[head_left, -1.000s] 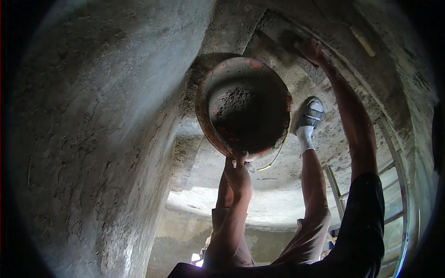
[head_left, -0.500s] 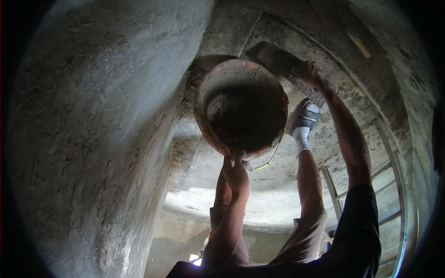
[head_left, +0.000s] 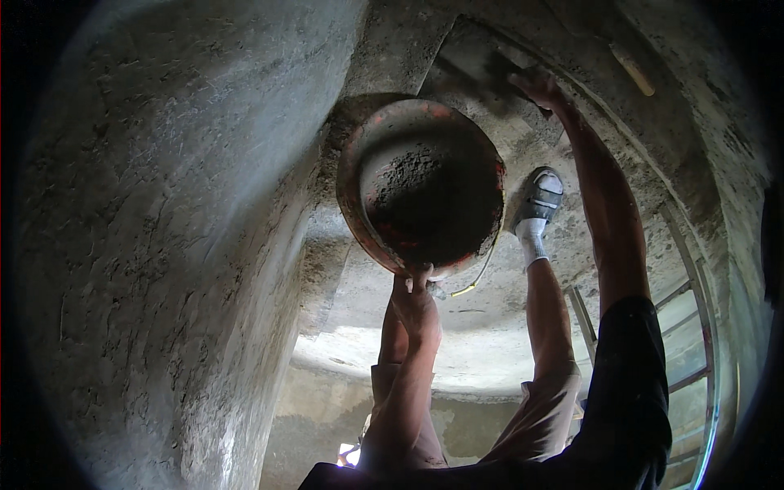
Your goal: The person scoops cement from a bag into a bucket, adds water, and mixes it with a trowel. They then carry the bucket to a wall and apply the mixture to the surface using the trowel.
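Observation:
My left hand (head_left: 416,309) grips the near rim of a round, mortar-smeared bucket (head_left: 353,194) with reddish patches, its thumb over the edge. The bucket is tilted so its mouth faces me, and damp grey mortar (head_left: 412,175) lies inside. Its wire handle, with a yellow sleeve (head_left: 465,290), hangs at the near right side. Beyond the bucket to the right, my right hand (head_left: 537,88) is closed around a dark flat trowel (head_left: 500,75), low over the grey surface. Shadow hides much of the blade and its handle.
A rough plastered wall (head_left: 163,204) rises at left. My foot in a sandal (head_left: 543,192) stands right of the bucket. A wooden piece (head_left: 633,69) lies at far right. A ladder-like metal frame (head_left: 694,278) leans at right.
My right hand has moved farther away and slightly left with the trowel. The bucket has shifted a little left and tipped slightly, showing more of the mortar inside.

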Motion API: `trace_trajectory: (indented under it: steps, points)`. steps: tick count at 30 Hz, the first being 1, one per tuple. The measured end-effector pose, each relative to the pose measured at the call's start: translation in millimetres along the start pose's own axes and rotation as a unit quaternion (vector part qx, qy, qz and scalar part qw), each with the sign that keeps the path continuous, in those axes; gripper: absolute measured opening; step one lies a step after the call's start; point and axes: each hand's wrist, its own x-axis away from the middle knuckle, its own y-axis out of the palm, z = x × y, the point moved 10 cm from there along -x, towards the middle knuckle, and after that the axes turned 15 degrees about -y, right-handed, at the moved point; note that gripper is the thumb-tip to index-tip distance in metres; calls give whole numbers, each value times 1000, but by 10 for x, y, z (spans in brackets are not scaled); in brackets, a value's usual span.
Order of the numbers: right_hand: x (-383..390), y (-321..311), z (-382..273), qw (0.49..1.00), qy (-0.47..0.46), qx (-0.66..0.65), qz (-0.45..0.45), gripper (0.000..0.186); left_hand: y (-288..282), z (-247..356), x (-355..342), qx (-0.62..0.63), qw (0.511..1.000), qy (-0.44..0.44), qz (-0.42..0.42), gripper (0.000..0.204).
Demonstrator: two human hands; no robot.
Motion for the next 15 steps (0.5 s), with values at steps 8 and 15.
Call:
trace_trajectory:
  steps: [8,15]
  points:
    - [785,-92,-255,974,87,124,-166,55,-7,39,3,8,1000,3,9,31]
    - [1146,384,1411,906,22,400,-136,46,60,-62,-29,-4,1000,-30,5,31]
